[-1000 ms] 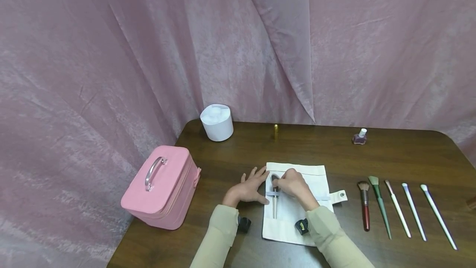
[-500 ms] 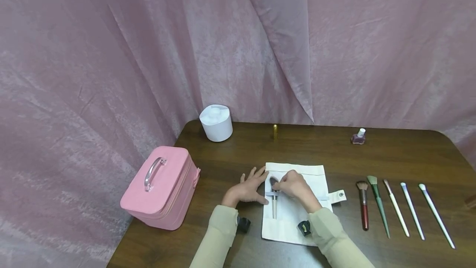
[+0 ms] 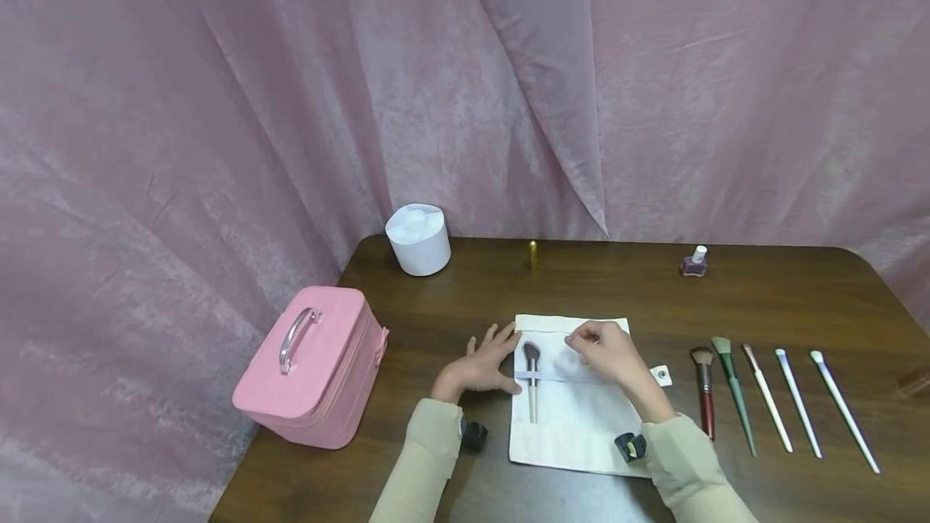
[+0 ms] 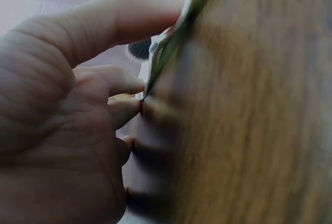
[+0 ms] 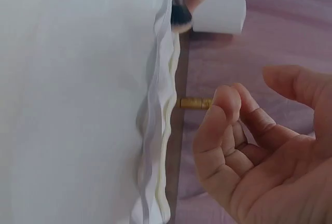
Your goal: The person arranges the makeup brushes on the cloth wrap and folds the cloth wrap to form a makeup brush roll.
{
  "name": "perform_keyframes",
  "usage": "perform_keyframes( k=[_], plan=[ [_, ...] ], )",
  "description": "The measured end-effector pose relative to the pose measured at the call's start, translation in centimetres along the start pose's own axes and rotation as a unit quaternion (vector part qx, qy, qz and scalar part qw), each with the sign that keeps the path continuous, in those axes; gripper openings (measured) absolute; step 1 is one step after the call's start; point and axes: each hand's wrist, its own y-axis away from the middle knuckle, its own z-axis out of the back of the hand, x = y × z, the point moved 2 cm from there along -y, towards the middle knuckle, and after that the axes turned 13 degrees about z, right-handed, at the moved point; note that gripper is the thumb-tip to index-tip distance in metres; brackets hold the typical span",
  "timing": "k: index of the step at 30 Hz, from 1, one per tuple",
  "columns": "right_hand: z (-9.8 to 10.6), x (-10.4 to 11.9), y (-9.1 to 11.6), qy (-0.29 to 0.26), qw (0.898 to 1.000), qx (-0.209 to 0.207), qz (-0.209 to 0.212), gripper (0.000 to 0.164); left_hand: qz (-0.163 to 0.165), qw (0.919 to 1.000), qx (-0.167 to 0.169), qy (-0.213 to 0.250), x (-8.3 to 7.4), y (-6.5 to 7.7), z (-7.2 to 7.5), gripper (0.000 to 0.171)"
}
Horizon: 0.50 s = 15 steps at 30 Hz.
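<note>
A white fabric brush roll (image 3: 567, 438) lies unfolded on the table. Under the pale elastic band (image 3: 555, 378) at its left side sits a makeup brush (image 3: 533, 361), dark bristles pointing away from me. My left hand (image 3: 485, 368) rests with spread fingers along the roll's left edge; in the left wrist view its thumb (image 4: 140, 19) presses on that edge. Over the upper right of the roll is my right hand (image 3: 613, 355). The right wrist view shows its fingers (image 5: 212, 136) loosely curled, the thumb apart from them and nothing held.
Right of the roll lie several makeup brushes, among them a red-handled one (image 3: 705, 394) and a green one (image 3: 735, 394). A pink case (image 3: 312, 370) stands at left. Along the back are a white tissue roll (image 3: 419, 244), a gold tube (image 3: 534, 255) and a nail polish bottle (image 3: 693, 263).
My right hand has let go of the makeup brush in the roll and moved right, away from it. The left hand stays at the roll's edge.
</note>
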Motion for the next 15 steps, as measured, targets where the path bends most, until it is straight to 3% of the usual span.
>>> perform_keyframes(
  k=[10, 15],
  plan=[
    [2.9, -0.9, 1.6, 0.003, 0.999, -0.032, -0.003, 0.022, -0.002, 1.0, 0.003, 0.0, 0.4, -0.2, 0.1, 0.091],
    [4.7, -1.9, 2.5, 0.038, 0.998, -0.052, -0.017, 0.023, -0.003, 1.0, 0.003, 0.002, 0.3, -0.2, -0.1, 0.09]
  ],
)
